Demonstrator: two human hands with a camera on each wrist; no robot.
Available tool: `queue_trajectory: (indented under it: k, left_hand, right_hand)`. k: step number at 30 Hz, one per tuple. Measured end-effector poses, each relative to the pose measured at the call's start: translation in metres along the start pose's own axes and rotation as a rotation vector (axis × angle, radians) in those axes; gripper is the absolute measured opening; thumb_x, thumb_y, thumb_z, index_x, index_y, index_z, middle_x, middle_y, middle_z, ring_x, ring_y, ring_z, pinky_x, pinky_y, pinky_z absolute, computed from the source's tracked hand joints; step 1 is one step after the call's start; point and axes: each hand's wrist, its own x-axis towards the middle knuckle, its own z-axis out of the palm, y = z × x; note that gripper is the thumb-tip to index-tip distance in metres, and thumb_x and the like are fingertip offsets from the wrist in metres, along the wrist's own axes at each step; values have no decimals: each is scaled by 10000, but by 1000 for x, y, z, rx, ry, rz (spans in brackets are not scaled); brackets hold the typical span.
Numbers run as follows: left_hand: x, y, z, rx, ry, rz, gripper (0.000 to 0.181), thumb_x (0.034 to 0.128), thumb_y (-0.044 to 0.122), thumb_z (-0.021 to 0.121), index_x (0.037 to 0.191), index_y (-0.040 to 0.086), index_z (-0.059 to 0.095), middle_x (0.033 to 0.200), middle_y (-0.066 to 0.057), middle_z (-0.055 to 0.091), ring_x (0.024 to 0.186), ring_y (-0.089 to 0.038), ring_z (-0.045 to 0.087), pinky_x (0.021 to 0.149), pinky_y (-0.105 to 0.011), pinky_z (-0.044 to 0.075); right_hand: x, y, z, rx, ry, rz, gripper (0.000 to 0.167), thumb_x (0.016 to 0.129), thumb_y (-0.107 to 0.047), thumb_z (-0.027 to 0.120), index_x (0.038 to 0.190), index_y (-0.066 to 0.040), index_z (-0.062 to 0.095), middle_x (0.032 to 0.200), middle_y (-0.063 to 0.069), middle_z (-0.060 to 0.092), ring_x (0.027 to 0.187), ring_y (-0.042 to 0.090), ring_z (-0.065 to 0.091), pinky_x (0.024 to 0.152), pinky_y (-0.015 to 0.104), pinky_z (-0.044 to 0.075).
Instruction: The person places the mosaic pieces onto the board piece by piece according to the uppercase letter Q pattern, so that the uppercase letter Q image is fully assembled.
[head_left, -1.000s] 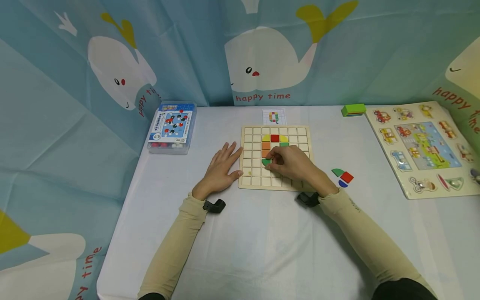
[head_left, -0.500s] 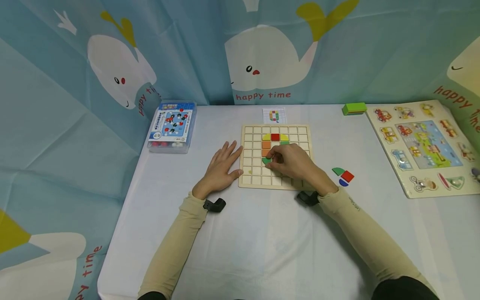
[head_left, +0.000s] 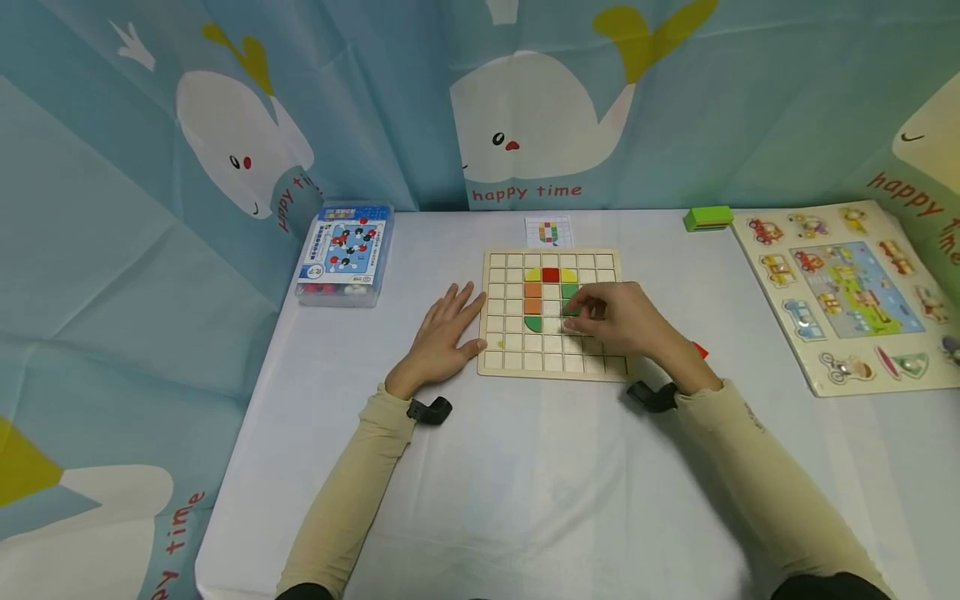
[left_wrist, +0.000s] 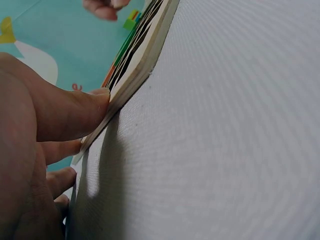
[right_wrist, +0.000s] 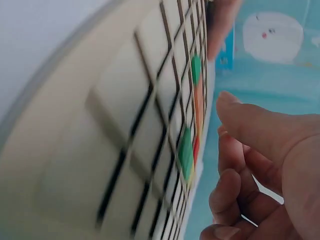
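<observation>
A wooden grid board (head_left: 512, 363) lies in the middle of the table. In its cells sit a red square tile (head_left: 551, 275), yellow rounded tiles (head_left: 532, 275), orange square tiles (head_left: 532, 298), green square tiles (head_left: 570, 291) and a green quarter-round tile (head_left: 533, 324). My left hand (head_left: 442, 337) lies spread at the board's left side; the left wrist view shows its thumb (left_wrist: 80, 112) touching the board's edge. Over the board's right half hovers my right hand (head_left: 622, 317), fingers loosely bent, nothing visible between thumb and fingertips in the right wrist view. It partly covers the green squares.
A small pattern card (head_left: 548, 232) lies behind the board. At back left stands a clear plastic box (head_left: 345, 254); at right are a green block (head_left: 708, 218) and a picture puzzle board (head_left: 817, 367). A loose red tile (head_left: 701, 351) peeks out behind the right wrist.
My right hand has let go of the green quarter-round tile at the lower left of the tile pattern and moved right, now covering most of the loose tiles. The left hand stays put.
</observation>
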Motion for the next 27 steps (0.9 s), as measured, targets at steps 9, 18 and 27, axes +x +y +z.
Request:
queue_trajectory:
  k: [9, 18, 27]
  left_hand:
    - [1, 0, 0, 7, -8, -11, 776, 1050, 321, 618, 1700, 120, 246, 1800, -103, 99, 1676, -307, -27, 1351, -520, -3]
    - [1, 0, 1, 7, -1, 6, 765, 1057, 353, 598, 1693, 93, 262, 1793, -139, 115, 1673, -344, -13, 1346, -549, 11]
    - [1, 1, 1, 13, -10, -2, 769, 1057, 357, 592, 1697, 103, 251, 1796, -132, 101, 1674, -334, -26, 1346, -545, -1]
  right_hand:
    - [-50, 37, -46, -84, 66, 57, 143, 927, -163, 833, 1031, -75, 789, 845, 7, 721, 773, 135, 626, 640, 230, 464]
    - [-98, 73, -75, -146, 16, 159, 235, 915, -178, 846, 1117, -79, 778, 1002, 37, 772, 852, 67, 614, 691, 221, 489]
    - [-119, 91, -78, -94, -27, 172, 307, 894, -105, 852, 1189, -96, 766, 1029, 25, 741, 853, 18, 565, 725, 161, 463]
